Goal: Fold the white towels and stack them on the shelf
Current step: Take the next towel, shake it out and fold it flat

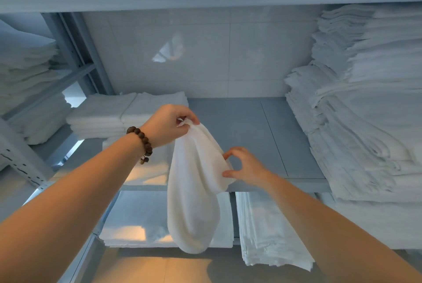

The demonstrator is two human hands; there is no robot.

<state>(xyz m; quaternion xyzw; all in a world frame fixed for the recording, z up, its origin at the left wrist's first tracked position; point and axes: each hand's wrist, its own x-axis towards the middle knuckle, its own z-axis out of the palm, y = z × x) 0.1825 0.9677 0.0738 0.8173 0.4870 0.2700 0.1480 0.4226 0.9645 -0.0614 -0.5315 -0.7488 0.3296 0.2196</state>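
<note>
Left hand (167,124), arm raised, pinches the top of a white towel (194,191) hanging before the grey shelf (251,134); right hand (247,168), lower, pinches its right edge between thumb and fingers.

arms: bare, no sleeves | left wrist: brown wooden bead bracelet (141,143)

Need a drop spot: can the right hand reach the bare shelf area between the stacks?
Probably yes: the right hand hovers just before the bare shelf, nothing lies between, though it pinches the towel.
</note>
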